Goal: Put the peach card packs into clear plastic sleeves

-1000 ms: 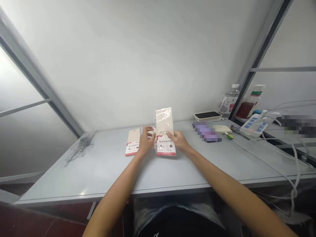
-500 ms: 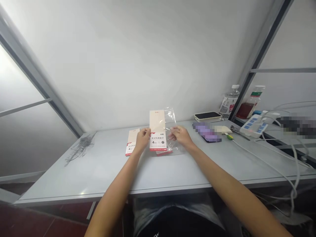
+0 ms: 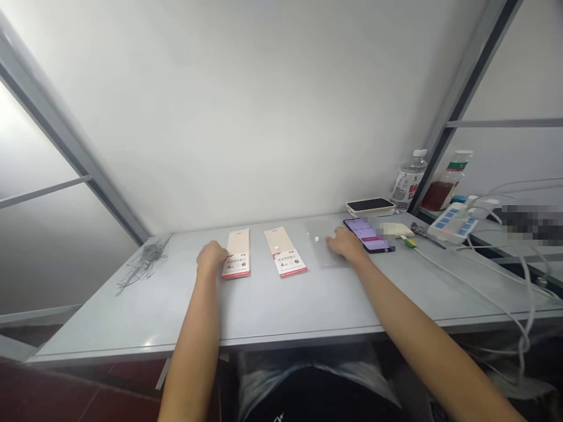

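Note:
My left hand [image 3: 212, 256] is at the left edge of a cream, white and red paper packet [image 3: 238, 258]. Its fingers are curled and the thumb touches the packet, which lies flat on the desk. To the right, a second similar packet [image 3: 288, 258] lies slightly turned, untouched by either hand. A clear plastic bag [image 3: 328, 258] lies flat beside it, hard to see against the grey surface. Over the bag's right part is my right hand [image 3: 346, 243], thumb and index finger apart, with the other fingers mostly hidden.
A lit phone [image 3: 367, 234] lies right of my right hand. Behind it is another phone-like device [image 3: 370, 207]. A water bottle [image 3: 409, 183], a power strip [image 3: 453, 223] and white cables [image 3: 466, 284] occupy the right side. Dark scribble-like strands [image 3: 147, 261] lie far left.
The packet my left hand held up now lies at the left. The clear plastic in my right hand has come down on the right. Both hands have moved apart.

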The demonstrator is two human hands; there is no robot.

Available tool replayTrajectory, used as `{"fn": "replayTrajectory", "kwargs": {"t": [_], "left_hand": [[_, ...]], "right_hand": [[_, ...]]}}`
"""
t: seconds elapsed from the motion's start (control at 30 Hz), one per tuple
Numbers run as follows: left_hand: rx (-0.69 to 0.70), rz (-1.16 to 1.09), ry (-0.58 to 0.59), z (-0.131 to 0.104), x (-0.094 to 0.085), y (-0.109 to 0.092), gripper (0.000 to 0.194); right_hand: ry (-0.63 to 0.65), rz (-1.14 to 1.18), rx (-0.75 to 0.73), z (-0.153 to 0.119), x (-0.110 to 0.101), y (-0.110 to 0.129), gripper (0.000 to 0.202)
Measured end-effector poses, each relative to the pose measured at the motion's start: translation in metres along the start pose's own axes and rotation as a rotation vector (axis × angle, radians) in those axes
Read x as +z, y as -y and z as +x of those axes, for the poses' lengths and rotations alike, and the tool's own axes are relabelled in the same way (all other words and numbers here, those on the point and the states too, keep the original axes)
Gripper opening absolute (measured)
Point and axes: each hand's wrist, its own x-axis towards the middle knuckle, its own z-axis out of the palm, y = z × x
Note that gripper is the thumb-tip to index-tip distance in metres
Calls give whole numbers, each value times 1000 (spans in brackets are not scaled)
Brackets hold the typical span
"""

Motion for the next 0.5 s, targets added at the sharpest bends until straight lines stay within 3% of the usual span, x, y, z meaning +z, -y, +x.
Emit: {"fn": "replayTrajectory", "kwargs": {"t": [0.07, 0.13, 0.33, 0.4, 0.5], "left_hand": [[18, 46, -25, -8, 2, -10, 17], [171, 17, -100, -20, 9, -28, 25], [480, 82, -44, -63, 53, -85, 49], [533, 148, -30, -71, 64, -93, 47], [585, 190, -50, -74, 71, -95, 29]], "right_hand": [[13, -101, 3, -4, -2, 4, 39], [20, -173, 6, -8, -3, 7, 40], [-42, -263, -76, -15, -7, 10, 33], [-115, -236, -114, -15, -9, 10, 31], [-220, -136, -213, -16, -11, 14, 29]]}}
